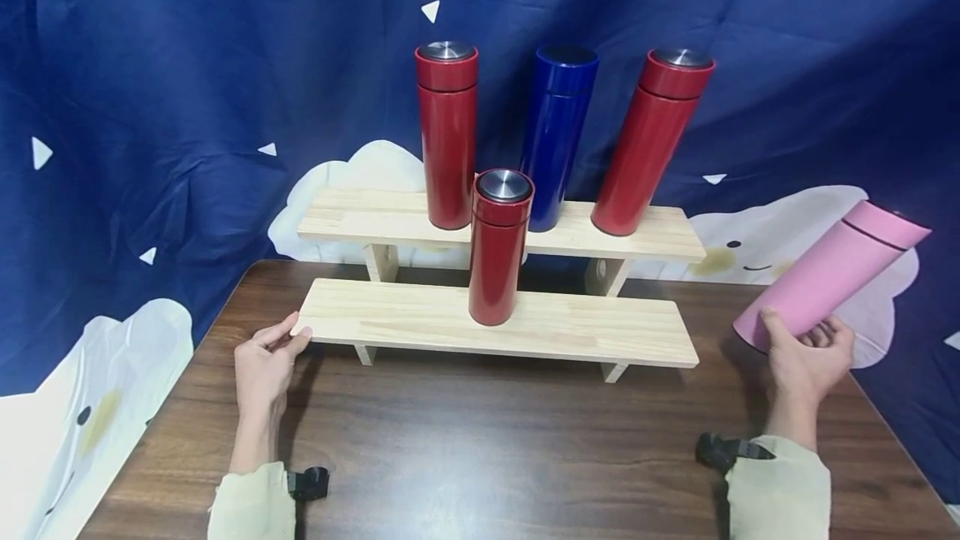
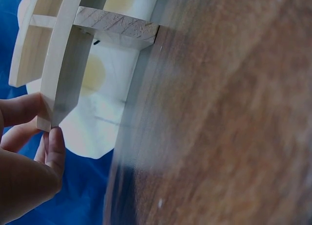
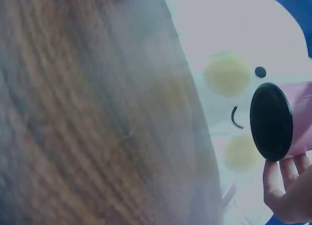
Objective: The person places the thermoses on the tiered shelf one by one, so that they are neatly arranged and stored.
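Note:
My right hand (image 1: 810, 361) holds a pink thermos bottle (image 1: 832, 273) low on its body, tilted with the top leaning right, above the table's right side. Its dark round base (image 3: 271, 121) faces the right wrist camera. At the other end, my left hand (image 1: 268, 361) pinches the left front corner of the lower wooden shelf (image 1: 405, 315); the left wrist view shows fingers (image 2: 22, 110) above and below the board's end. A red thermos (image 1: 498, 261) stands upright on that lower shelf, near its middle.
On the upper wooden shelf (image 1: 352, 219) stand a red thermos (image 1: 450, 148), a blue thermos (image 1: 558, 140) and another red thermos (image 1: 654, 144). Both shelves rest on a brown wooden table (image 1: 465, 440). Behind hangs a blue curtain (image 1: 187, 65) with white clouds.

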A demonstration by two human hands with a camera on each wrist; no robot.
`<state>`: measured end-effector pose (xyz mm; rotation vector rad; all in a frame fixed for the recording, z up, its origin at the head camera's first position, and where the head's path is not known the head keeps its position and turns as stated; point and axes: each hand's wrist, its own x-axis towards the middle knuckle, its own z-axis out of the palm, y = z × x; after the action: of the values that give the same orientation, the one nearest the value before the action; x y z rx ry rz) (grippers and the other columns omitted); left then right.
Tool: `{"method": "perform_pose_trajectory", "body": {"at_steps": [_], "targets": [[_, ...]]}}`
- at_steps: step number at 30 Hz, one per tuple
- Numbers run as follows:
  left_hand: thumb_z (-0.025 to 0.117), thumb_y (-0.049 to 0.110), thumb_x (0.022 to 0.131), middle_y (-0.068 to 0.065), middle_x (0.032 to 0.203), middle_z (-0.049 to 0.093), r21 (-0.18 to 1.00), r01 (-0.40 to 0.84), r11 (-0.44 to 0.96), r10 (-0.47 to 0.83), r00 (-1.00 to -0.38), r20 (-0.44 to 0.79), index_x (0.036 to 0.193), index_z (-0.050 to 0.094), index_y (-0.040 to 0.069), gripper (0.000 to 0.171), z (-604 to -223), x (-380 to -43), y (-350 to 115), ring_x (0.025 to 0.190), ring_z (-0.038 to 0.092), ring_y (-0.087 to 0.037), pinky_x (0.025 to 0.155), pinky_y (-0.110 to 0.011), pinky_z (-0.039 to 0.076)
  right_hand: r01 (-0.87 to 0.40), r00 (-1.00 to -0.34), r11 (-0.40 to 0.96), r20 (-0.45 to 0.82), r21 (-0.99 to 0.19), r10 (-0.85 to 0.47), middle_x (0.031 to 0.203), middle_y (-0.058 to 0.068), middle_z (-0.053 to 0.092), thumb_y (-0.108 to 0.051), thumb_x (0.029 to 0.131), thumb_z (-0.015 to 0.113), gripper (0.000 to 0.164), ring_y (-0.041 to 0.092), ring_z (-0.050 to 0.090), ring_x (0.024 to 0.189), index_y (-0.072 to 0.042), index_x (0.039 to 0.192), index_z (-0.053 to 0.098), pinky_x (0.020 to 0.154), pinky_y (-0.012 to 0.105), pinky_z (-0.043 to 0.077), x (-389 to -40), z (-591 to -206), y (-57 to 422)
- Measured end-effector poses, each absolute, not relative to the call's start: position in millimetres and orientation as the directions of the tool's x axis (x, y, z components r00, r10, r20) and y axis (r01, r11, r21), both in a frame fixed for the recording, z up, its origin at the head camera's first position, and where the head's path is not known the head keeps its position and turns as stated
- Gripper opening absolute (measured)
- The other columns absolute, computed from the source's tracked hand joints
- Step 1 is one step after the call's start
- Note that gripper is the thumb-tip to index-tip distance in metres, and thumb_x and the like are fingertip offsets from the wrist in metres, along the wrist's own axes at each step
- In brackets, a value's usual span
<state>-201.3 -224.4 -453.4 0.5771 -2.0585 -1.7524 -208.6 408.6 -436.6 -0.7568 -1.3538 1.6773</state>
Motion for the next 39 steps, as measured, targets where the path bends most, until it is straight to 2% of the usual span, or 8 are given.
{"method": "perform_pose_trajectory", "body": {"at_steps": [10, 19, 30, 35, 39], "targets": [[0.075, -0.001, 0.088, -0.007, 0.115, 0.06, 0.989, -0.072, 0.132, -0.532, -0.846, 0.009, 0.125, 0.067, -0.003, 0.037, -452.2, -201.4, -224.9, 0.091, 0.056, -0.005, 0.077, -0.008, 0.048, -0.27, -0.462, -0.064, 0.071, -0.961, 0.884, 0.104, 0.0, 0.06, 0.007, 0.068, 0.083, 0.054, 0.009, 0.055, 0.091, -0.018, 0.11, 0.06, 0.076, 0.013, 0.048, -204.3, -417.8, 389.8], [0.076, -0.001, 0.088, -0.006, 0.111, 0.059, 0.989, -0.073, 0.13, -0.534, -0.845, 0.008, 0.125, 0.067, -0.003, 0.038, -452.3, -202.4, -224.4, 0.091, 0.055, -0.006, 0.075, -0.008, 0.047, -0.292, -0.455, -0.066, 0.077, -0.954, 0.887, 0.101, 0.001, 0.062, 0.008, 0.068, 0.083, 0.052, 0.009, 0.056, 0.088, -0.016, 0.108, 0.061, 0.072, 0.014, 0.048, -200.2, -410.0, 371.7], [0.076, -0.003, 0.087, -0.003, 0.108, 0.06, 0.991, -0.066, 0.121, -0.542, -0.841, 0.01, 0.124, 0.068, -0.003, 0.038, -455.6, -202.6, -225.2, 0.092, 0.055, -0.007, 0.076, -0.009, 0.048, -0.313, -0.488, -0.073, 0.095, -0.947, 0.868, 0.105, 0.003, 0.059, 0.007, 0.069, 0.083, 0.052, 0.011, 0.055, 0.091, -0.014, 0.111, 0.06, 0.077, 0.017, 0.049, -202.0, -407.2, 348.9], [0.076, -0.002, 0.088, -0.007, 0.113, 0.059, 0.989, -0.073, 0.131, -0.534, -0.846, 0.008, 0.125, 0.067, -0.003, 0.038, -455.0, -201.9, -226.1, 0.091, 0.055, -0.007, 0.075, -0.008, 0.047, -0.331, -0.493, -0.077, 0.103, -0.94, 0.864, 0.105, 0.004, 0.059, 0.008, 0.069, 0.082, 0.052, 0.012, 0.054, 0.091, -0.013, 0.111, 0.061, 0.077, 0.019, 0.048, -202.1, -405.0, 340.3], [0.076, -0.001, 0.088, -0.008, 0.113, 0.059, 0.987, -0.077, 0.139, -0.532, -0.847, 0.009, 0.125, 0.068, -0.002, 0.038, -454.6, -201.5, -225.8, 0.09, 0.055, -0.007, 0.075, -0.008, 0.047, -0.325, -0.498, -0.067, 0.111, -0.944, 0.86, 0.107, 0.003, 0.06, 0.007, 0.07, 0.082, 0.053, 0.012, 0.055, 0.094, -0.013, 0.114, 0.062, 0.082, 0.021, 0.047, -201.0, -405.5, 334.1]]}}
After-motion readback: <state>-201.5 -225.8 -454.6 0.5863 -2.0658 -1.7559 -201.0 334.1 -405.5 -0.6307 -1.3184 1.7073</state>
